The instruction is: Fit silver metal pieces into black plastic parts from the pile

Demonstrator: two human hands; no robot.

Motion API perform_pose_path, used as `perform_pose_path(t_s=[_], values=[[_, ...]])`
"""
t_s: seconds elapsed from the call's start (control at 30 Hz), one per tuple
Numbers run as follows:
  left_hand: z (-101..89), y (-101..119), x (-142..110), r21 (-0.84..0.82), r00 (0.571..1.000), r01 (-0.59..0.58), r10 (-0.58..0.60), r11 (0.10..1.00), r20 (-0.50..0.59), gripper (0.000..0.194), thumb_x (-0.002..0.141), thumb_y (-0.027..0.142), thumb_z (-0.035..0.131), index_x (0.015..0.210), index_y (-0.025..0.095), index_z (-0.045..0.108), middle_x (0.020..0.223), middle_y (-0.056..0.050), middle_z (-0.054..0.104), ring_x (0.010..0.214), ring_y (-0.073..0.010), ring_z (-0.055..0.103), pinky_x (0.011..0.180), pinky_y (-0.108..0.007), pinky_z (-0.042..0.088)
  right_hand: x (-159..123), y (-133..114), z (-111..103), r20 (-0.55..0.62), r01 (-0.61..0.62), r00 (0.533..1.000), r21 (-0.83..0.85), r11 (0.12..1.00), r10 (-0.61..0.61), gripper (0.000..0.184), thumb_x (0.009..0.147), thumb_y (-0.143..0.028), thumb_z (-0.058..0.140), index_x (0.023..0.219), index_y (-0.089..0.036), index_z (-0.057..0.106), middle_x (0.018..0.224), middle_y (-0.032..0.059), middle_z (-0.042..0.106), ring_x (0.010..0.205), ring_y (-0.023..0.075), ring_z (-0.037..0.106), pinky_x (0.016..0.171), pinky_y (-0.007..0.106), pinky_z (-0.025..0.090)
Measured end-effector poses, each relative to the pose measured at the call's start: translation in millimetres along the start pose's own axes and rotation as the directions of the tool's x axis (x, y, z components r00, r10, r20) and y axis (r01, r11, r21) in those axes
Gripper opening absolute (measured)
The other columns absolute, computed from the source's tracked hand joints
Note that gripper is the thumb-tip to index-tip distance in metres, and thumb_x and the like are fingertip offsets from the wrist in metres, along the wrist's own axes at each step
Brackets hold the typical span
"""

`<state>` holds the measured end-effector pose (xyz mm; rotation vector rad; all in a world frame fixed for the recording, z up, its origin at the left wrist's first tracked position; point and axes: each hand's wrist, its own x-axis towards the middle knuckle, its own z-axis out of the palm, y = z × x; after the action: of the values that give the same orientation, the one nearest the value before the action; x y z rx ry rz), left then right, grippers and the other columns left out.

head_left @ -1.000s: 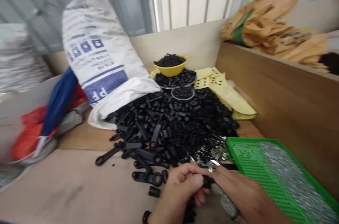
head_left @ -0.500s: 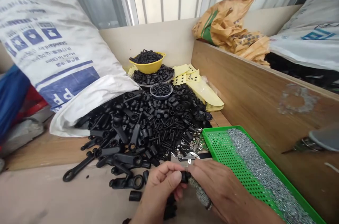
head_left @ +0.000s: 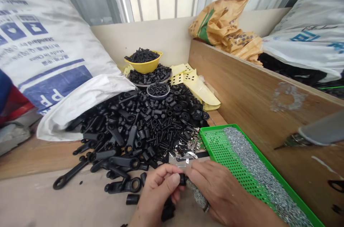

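Note:
My left hand is closed, its thumb and fingers pinching a short black plastic tube. Against the tube's right side is my right hand, curled over a speckled grey, rough-surfaced rod-like piece that slants down from the tube. What the right fingertips grip at the joint is hidden. A small flat metal strip with a hole shows just above the fingertips. Beyond both hands lies a heap of black plastic parts: tubes, ribbed screw-like pieces and long arms with ring ends. Thin shiny metal pieces lie at its right edge.
On the right is a green perforated tray with many small metal pieces. A screwdriver-like tool juts in beside the wooden partition. A yellow bowl of black parts stands behind the heap; a white sack leans left.
The view has turned slightly right, so the surroundings sit farther left. Both hands stay together on the black tube, with only a slight shift in the fingers.

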<state>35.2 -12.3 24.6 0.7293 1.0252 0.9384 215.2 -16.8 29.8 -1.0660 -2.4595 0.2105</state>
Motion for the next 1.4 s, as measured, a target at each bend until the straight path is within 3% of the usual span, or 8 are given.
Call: perform_pose_path(t_s=[0.2,0.4,0.63,0.8,0.97,1.03,1.23,1.4], values=[[-0.2,-0.7,0.1,-0.003,0.999,-0.017,0.017,1.000,0.034,0.030,0.065,0.039,0.079,0.079,0.014,0.071,0.049,0.002,0.061,0.044,-0.0061,0.048,0.046,-0.015,0.037,-0.9,-2.5,-5.8,-0.070,0.018,0.997,0.139,0.990,-0.008,0.035,0.069,-0.007,0.036,0.097,-0.015,0.056,0.087,0.0094,0.066,0.080,0.0208,0.062,0.074,0.030,0.050],[-2.2,-3.7,1.3,0.050,0.998,-0.048,0.046,0.998,0.050,0.031,0.066,0.041,0.077,0.081,0.014,0.071,0.053,0.002,0.061,0.046,-0.0066,0.049,0.046,-0.015,0.037,-0.1,-4.5,-4.8,0.021,-0.084,0.996,0.229,0.970,0.082,0.027,0.072,-0.010,0.037,0.086,-0.017,0.058,0.079,0.0090,0.064,0.073,0.0217,0.061,0.068,0.032,0.051],[-4.0,0.0,-1.0,0.372,0.958,-0.284,0.251,0.884,0.136,0.019,0.078,0.034,0.066,0.087,0.018,0.071,0.058,0.001,0.061,0.054,-0.0110,0.053,0.051,-0.018,0.042,4.5,-9.1,-7.6,0.146,-0.257,0.966,0.445,0.858,0.214,0.029,0.082,-0.020,0.037,0.100,-0.018,0.059,0.084,0.0072,0.066,0.077,0.0213,0.062,0.069,0.031,0.049],[-5.1,1.0,-1.7,0.550,0.780,-0.612,0.547,0.568,0.302,0.015,0.083,0.014,0.058,0.092,0.022,0.068,0.079,0.000,0.069,0.070,-0.0127,0.063,0.064,-0.017,0.049,5.6,-13.4,-9.4,0.154,-0.311,0.949,0.595,0.741,0.275,0.031,0.086,-0.027,0.032,0.097,-0.022,0.060,0.081,0.0059,0.066,0.073,0.0207,0.060,0.068,0.030,0.048],[-9.6,-5.1,-2.1,0.549,0.565,-0.789,0.677,0.275,0.473,0.028,0.082,0.003,0.053,0.104,0.018,0.062,0.096,-0.006,0.068,0.088,-0.0160,0.064,0.079,-0.021,0.050,1.2,-12.3,-0.5,0.229,-0.451,0.886,0.620,0.642,0.402,0.025,0.087,-0.027,0.032,0.085,-0.021,0.056,0.080,0.0045,0.061,0.077,0.0208,0.057,0.070,0.031,0.047],[-9.4,-5.7,-2.0,0.571,0.585,-0.767,0.685,0.294,0.434,0.026,0.082,0.004,0.054,0.101,0.019,0.063,0.093,-0.005,0.068,0.085,-0.0156,0.065,0.077,-0.020,0.051,2.5,-12.6,2.0,0.206,-0.422,0.902,0.618,0.664,0.380,0.022,0.086,-0.024,0.033,0.086,-0.021,0.055,0.082,0.0048,0.061,0.077,0.0204,0.058,0.070,0.031,0.047],[-6.5,-5.2,-0.5,0.582,0.821,-0.536,0.537,0.612,0.191,0.013,0.084,0.020,0.056,0.090,0.019,0.068,0.058,0.003,0.062,0.049,-0.0120,0.059,0.046,-0.018,0.047,11.5,-13.6,10.1,0.050,-0.193,0.979,0.547,0.815,0.199,0.020,0.086,-0.023,0.033,0.083,-0.019,0.051,0.075,0.0067,0.062,0.066,0.0195,0.058,0.060,0.030,0.044],[-8.7,-9.7,1.4,0.611,0.783,-0.577,0.580,0.542,0.224,0.014,0.083,0.017,0.057,0.089,0.020,0.069,0.071,-0.001,0.067,0.059,-0.0139,0.063,0.055,-0.019,0.049,11.2,-15.1,9.4,0.102,-0.281,0.958,0.520,0.807,0.268,0.021,0.085,-0.021,0.030,0.082,-0.019,0.051,0.075,0.0062,0.063,0.068,0.0202,0.060,0.062,0.030,0.045]])
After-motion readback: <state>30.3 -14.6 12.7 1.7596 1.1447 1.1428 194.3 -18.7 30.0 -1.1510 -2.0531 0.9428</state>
